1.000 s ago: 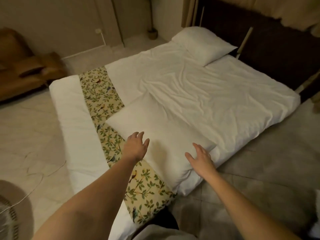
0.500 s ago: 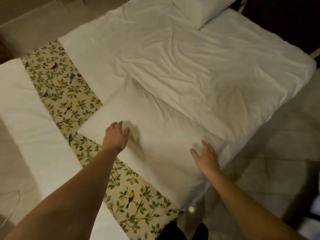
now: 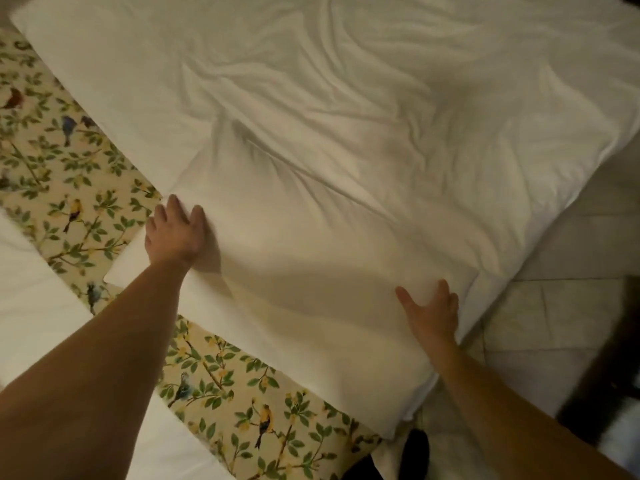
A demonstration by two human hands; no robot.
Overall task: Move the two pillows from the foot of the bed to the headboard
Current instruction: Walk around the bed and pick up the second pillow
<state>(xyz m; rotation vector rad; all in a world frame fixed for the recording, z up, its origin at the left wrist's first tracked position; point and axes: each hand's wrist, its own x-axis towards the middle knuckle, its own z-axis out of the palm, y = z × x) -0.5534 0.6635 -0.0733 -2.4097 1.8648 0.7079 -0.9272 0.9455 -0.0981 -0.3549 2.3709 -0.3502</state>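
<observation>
Reaching across the foot of the bed, your left hand (image 3: 173,233) lies flat with fingers spread on the pillow's (image 3: 311,289) left end, while your right hand (image 3: 433,313) cups its right edge, fingers splayed; neither has closed a grip yet. Between them the pillow rests partly on the bird-print runner (image 3: 79,188), partly on the rumpled white duvet (image 3: 381,98). By this evidence the lift has not begun. The headboard and a second pillow lie out of view.
</observation>
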